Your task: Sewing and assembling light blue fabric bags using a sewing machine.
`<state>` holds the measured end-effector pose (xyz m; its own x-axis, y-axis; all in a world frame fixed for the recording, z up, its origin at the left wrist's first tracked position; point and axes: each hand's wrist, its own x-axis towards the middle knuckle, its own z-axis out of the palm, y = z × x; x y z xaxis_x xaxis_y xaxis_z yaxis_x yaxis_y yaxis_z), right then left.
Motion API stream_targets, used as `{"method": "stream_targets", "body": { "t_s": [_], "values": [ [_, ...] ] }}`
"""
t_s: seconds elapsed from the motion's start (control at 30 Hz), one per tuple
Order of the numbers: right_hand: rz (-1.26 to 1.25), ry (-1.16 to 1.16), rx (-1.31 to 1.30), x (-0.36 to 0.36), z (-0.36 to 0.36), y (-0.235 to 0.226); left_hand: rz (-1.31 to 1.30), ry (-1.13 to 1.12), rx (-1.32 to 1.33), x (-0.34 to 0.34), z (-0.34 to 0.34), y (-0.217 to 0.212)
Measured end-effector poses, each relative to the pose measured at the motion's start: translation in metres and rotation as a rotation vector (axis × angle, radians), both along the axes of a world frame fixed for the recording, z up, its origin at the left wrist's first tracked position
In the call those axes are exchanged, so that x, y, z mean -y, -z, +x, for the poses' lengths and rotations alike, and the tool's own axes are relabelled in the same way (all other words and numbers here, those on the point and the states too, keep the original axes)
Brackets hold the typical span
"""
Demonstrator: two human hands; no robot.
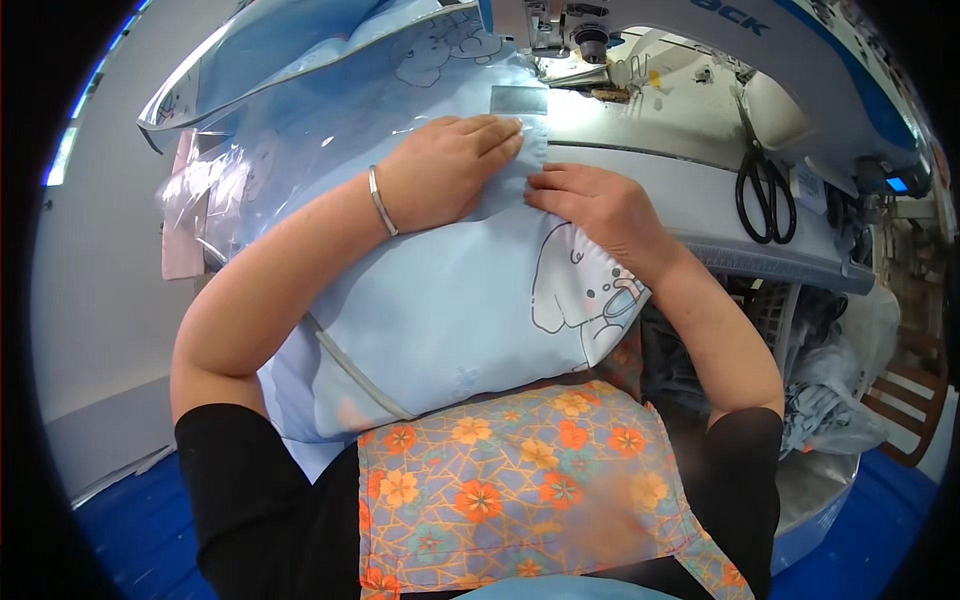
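A light blue cloth piece [440, 310], printed with a cartoon dog and edged with grey piping, lies bunched over my lap and up onto the sewing table. My left hand [445, 168] rests flat on it, fingers stretched toward the cloth's right edge. With bent fingers, my right hand [595, 205] grips that edge just below and right of the left hand. A grey rectangular strip [519, 100] lies on the cloth beyond my left fingertips. Clear plastic sheeting [240, 180] spreads to the left, partly over the blue cloth. The underside of the cloth is hidden.
The sewing machine [700, 30] stands at the far side, its needle area [590, 45] above the cloth's far edge. Black-handled scissors [766, 195] lie at the right, near a ruler [770, 258] along the table edge. Bagged cloth [830, 400] sits lower right.
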<state>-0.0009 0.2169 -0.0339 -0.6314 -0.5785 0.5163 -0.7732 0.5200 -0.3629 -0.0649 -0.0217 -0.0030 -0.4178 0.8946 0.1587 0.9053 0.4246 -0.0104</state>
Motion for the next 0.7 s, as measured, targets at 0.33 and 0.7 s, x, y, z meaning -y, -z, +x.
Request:
{"method": "stream_targets", "body": {
  "t_s": [0.33,0.7],
  "values": [
    [-0.002,-0.072,0.190,-0.006,-0.017,-0.014,0.181,-0.103,0.330,-0.030,-0.009,-0.011],
    [-0.016,-0.082,0.223,-0.020,-0.050,-0.006,0.047,-0.166,0.345,-0.040,-0.034,-0.016]
  ]
}}
